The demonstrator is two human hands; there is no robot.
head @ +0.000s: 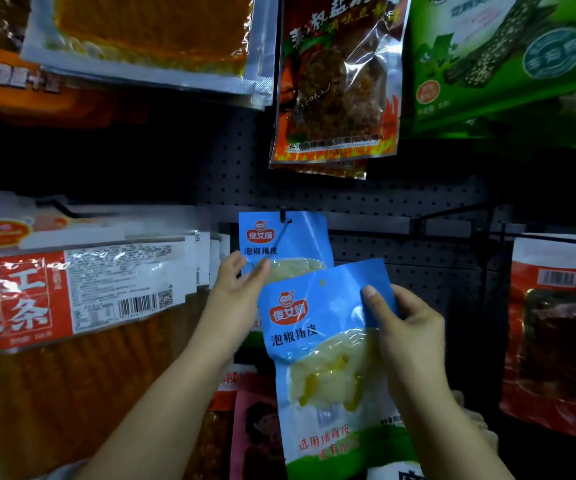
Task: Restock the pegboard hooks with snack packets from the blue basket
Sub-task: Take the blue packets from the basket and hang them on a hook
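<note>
**A:** What do I have on the far left?

**B:** From my feed, a stack of red-and-white packets point(72, 296) with a barcode, hanging at the left of the dark pegboard point(418, 258). Above them hangs a clear packet with orange contents point(148, 39).

**A:** And the hands?

**B:** I see my left hand point(236, 289) just right of that stack. Its fingers are curled round the left edge of a blue snack packet on the hook point(285, 240), thumb on the front. That packet hangs from a black hook point(284, 220) through its top hole.

**A:** The second blue one?

**B:** The blue snack packet in hand point(324, 358) sits nearer and lower, overlapping the hung packet's lower right corner. It is tilted, top leaning right. My right hand point(408, 327) pinches its upper right part, thumb on the front, fingers behind. Its top hole is off the hook.

**A:** Further right?

**B:** Up high, a red-and-orange flame-printed packet point(338, 81), then a green seaweed packet point(501, 60). Down at the right edge, a red packet with dark contents point(556, 341) hangs on its own hook. Below the hands I can make out a pink packet point(255, 427). I see no blue basket on my feed.
</note>
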